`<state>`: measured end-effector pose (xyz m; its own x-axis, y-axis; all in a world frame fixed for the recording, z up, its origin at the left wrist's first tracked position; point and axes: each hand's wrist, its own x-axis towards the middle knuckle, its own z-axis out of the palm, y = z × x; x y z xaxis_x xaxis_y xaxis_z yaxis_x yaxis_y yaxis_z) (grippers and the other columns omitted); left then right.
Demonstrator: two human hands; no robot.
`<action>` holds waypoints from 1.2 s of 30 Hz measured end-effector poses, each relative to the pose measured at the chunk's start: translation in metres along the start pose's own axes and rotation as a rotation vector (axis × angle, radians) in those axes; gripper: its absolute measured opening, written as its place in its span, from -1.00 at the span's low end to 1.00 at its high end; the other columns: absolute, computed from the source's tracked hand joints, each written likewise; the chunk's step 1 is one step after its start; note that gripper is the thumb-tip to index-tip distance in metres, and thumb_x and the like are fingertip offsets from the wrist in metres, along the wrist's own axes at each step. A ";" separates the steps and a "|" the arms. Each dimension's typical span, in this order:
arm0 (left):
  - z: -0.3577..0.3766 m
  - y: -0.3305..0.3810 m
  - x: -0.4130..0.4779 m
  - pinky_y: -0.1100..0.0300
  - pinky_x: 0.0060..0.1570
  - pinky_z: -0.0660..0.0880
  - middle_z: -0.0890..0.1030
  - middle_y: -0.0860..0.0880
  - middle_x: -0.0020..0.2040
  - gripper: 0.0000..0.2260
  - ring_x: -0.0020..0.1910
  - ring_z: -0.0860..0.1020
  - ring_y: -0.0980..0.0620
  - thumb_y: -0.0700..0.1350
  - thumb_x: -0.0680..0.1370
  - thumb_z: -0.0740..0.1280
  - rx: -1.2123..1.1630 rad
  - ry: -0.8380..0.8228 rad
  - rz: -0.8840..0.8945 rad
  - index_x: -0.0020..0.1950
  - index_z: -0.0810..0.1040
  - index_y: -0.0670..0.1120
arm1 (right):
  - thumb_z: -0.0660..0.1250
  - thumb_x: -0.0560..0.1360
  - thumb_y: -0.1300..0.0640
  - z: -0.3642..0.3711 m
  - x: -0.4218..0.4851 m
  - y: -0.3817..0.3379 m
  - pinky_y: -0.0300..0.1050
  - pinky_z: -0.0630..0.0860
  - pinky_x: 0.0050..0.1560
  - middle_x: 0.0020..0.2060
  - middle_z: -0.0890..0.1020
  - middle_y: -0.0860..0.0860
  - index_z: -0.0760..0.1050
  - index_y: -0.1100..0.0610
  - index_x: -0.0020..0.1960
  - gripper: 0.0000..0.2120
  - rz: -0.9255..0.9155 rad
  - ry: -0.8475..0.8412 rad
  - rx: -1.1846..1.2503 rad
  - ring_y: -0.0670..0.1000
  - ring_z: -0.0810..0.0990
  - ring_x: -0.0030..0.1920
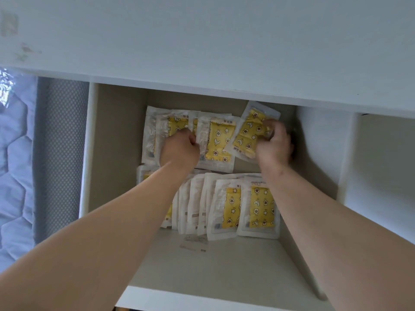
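Two bare hands reach into an open drawer, both at its far end. The right hand (275, 144) has its fingers and thumb curled round the right edge of a tilted packet (247, 133), a clear pouch with a yellow insert printed with stars, moons and flowers. That packet is raised off the others, its top corner leaning to the right, close under the overhanging top edge, at the back right of the drawer.

The left hand (179, 149) lies knuckles-up on the back row (217, 140) of the same packets, fingers curled down at the seam between two of them. The back of the hand hides the fingertips, so it cannot be told whether they pinch a packet or only press on it. The back row lies flat, its packets overlapping side by side, and the tilted packet's lower left corner overlaps the rightmost one.

Nearer the person, under both forearms, a front row (262, 207) of packets lies overlapped like shingles, the rightmost one fully showing its yellow print. Just in front of that row a small paper slip (194, 243) lies on the pale floor of the drawer (112, 153).

Around the drawer, a white cabinet top (202, 41) covers its back edge. To the right a white compartment (381, 164) is open. To the left stands the grey dotted side of a mattress (60, 142), with a quilted blue surface beyond it.
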<state>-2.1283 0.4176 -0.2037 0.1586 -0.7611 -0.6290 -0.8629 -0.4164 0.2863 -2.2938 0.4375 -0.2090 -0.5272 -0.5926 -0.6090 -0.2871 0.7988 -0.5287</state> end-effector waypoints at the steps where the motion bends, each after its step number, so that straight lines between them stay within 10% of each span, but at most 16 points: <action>1: 0.000 0.000 0.000 0.23 -0.16 0.34 0.61 -0.05 0.04 -0.89 -0.07 0.49 0.00 -0.19 0.56 0.23 -0.004 0.002 -0.002 0.03 0.53 -0.09 | 0.21 0.49 0.30 -0.001 -0.002 -0.003 0.19 0.49 0.16 0.04 0.49 -0.01 0.43 -0.08 0.13 -0.66 0.034 0.015 0.064 0.16 0.48 0.18; 6: -0.003 0.000 0.000 0.25 -0.15 0.33 0.60 -0.05 0.04 -0.88 -0.08 0.47 0.01 -0.20 0.55 0.24 -0.010 -0.019 -0.007 0.04 0.53 -0.11 | 0.26 0.52 0.37 -0.016 -0.008 -0.013 -0.04 0.52 0.15 0.06 0.49 -0.07 0.26 0.04 0.41 -0.48 0.137 -0.060 0.450 0.00 0.51 0.13; 10: -0.005 0.000 -0.001 0.24 -0.11 0.34 0.60 -0.05 0.08 -0.88 0.04 0.52 -0.03 -0.20 0.56 0.25 -0.022 -0.032 -0.022 0.05 0.54 -0.11 | 0.25 0.53 0.35 -0.025 -0.013 -0.020 -0.05 0.58 0.01 -0.13 0.62 -0.01 0.53 0.08 -0.05 -0.80 0.130 -0.238 0.444 0.07 0.63 0.02; 13: -0.006 0.000 -0.001 0.25 -0.11 0.34 0.60 -0.05 0.09 -0.87 0.06 0.53 -0.03 -0.20 0.55 0.25 -0.020 -0.038 -0.035 0.06 0.54 -0.11 | 0.28 0.52 0.34 -0.025 -0.011 -0.023 0.11 0.54 0.15 -0.12 0.64 0.04 0.49 0.11 -0.03 -0.85 0.212 -0.386 0.524 0.07 0.64 -0.03; 21: -0.009 -0.005 -0.009 0.18 -0.11 0.40 0.58 -0.05 0.10 -0.89 0.03 0.51 -0.04 -0.10 0.55 0.28 0.096 -0.005 0.033 0.06 0.51 -0.04 | 0.45 0.44 0.10 -0.003 -0.011 -0.013 -0.11 0.47 -0.06 0.08 0.58 0.09 0.43 0.18 0.14 -0.64 -0.007 -0.215 -0.132 0.08 0.57 0.04; 28: -0.012 -0.028 -0.018 -0.13 0.45 0.04 -0.09 -0.06 0.56 -0.46 0.52 -0.11 -0.21 -0.01 0.59 0.19 0.204 0.049 0.110 0.53 0.07 0.10 | 0.47 0.41 0.00 0.013 -0.031 -0.014 0.02 0.50 0.15 0.34 0.28 0.12 0.14 -0.05 0.47 -0.24 -0.180 -0.162 -0.251 0.17 0.43 0.25; 36: -0.019 -0.041 -0.002 0.05 0.15 0.44 0.61 -0.14 0.09 -0.73 0.10 0.52 -0.20 -0.33 0.52 0.26 -0.124 0.245 0.174 0.16 0.59 -0.13 | 0.51 0.36 0.02 0.033 -0.034 -0.018 0.09 0.48 0.20 0.29 0.37 0.11 0.11 -0.06 0.48 -0.17 -0.025 -0.222 -0.222 0.17 0.43 0.27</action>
<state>-2.0842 0.4271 -0.2002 0.1375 -0.9171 -0.3741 -0.8244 -0.3153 0.4701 -2.2440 0.4396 -0.1982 -0.3373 -0.6013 -0.7243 -0.4784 0.7721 -0.4182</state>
